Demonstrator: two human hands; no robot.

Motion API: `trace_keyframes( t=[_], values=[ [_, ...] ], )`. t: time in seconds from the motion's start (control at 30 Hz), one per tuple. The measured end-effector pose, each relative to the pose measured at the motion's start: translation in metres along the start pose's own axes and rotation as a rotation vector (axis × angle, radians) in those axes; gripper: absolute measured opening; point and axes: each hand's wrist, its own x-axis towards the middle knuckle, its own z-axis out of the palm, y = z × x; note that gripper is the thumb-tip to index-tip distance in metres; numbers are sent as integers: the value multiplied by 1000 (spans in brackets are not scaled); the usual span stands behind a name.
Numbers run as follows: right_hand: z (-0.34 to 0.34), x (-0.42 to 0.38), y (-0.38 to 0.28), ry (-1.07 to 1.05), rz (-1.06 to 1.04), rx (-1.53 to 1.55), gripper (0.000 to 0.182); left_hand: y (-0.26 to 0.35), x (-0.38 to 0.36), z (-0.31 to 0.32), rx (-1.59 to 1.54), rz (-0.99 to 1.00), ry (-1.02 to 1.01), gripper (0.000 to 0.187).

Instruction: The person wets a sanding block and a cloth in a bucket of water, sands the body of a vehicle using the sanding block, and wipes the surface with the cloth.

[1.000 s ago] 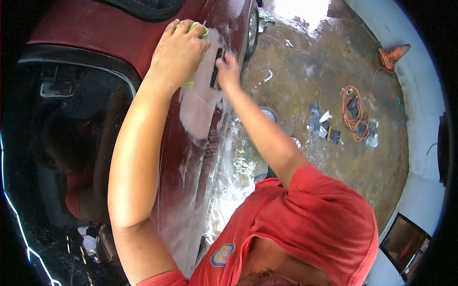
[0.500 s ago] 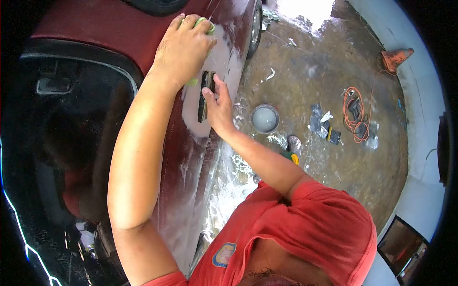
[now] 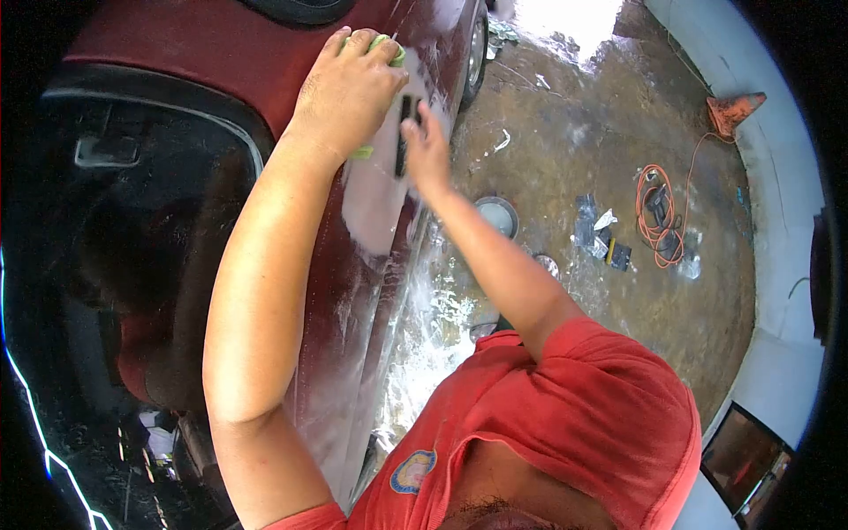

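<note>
My left hand (image 3: 353, 93) is closed over a light green cloth or pad (image 3: 397, 55), pressed on the whitish sanded patch (image 3: 371, 208) of the dark red car panel. A bit of green also shows below the palm. Slightly blurred, my right hand (image 3: 428, 155) grips a long dark block (image 3: 406, 132) between thumb and fingers, flat against the same patch, to the right of my left wrist.
The car's dark window (image 3: 159, 256) is at the left and a wheel (image 3: 475, 53) at the top. On the wet floor are a bucket (image 3: 499, 216), scraps (image 3: 587, 221), an orange cord (image 3: 649, 221) and a traffic cone (image 3: 733, 112) by the wall.
My right hand and the dark block have moved up along the panel and slightly right. My left hand has shifted a little right. The bucket is now partly covered by my right forearm.
</note>
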Motion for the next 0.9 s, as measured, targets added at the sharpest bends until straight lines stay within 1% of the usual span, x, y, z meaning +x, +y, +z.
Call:
trace_keyframes(
  t=[0.03,0.07,0.13,0.17,0.2,0.23,0.27,0.33,0.43,0.47,0.53,0.57,0.6,0.67,0.7,0.73,0.77,0.83,0.87,0.9],
  values=[
    [-3,32,18,38,28,30,54,0,1,0,-7,0,-10,23],
    [-9,65,49,26,46,-6,53,1,0,-1,-13,5,-21,23],
    [-11,64,35,-16,122,-2,57,2,-1,-1,-11,-9,-22,23],
    [-3,46,29,2,65,24,58,2,0,0,-12,-17,-19,23],
    [5,10,16,21,14,51,59,2,1,0,-12,-12,-17,23],
    [2,-28,-18,-67,51,-99,61,2,2,-1,-11,-10,-16,22],
    [5,-56,-21,-60,-92,-217,61,2,1,0,-12,-13,-20,22],
    [5,-38,-2,-14,-284,-178,61,3,0,-2,29,-5,-66,24],
    [-4,61,38,66,20,-119,55,3,0,-1,66,1,-66,25],
    [-10,75,28,14,187,28,47,3,0,0,73,7,-60,25],
    [-2,60,16,61,215,-20,47,3,1,1,30,0,-21,23],
    [7,30,3,90,178,8,51,3,1,3,6,-6,-8,22],
    [10,-14,-35,52,73,-35,54,1,2,2,2,2,-5,22],
    [8,-59,-55,-83,67,-73,55,1,0,0,-10,7,-18,22],
    [7,-52,-36,-66,-34,-90,55,2,-2,2,-12,6,-36,22],
    [6,-28,-13,-49,-149,-104,55,0,0,3,-4,5,-42,22],
    [5,-2,-5,41,-158,-233,55,0,0,4,-2,-3,-47,21],
    [-6,74,55,54,119,-40,53,3,-2,5,19,-3,-10,21],
    [-12,75,25,36,265,47,53,3,-2,5,33,1,10,21],
    [-9,67,33,67,224,-8,52,3,-2,3,19,1,-11,21]
  ],
)
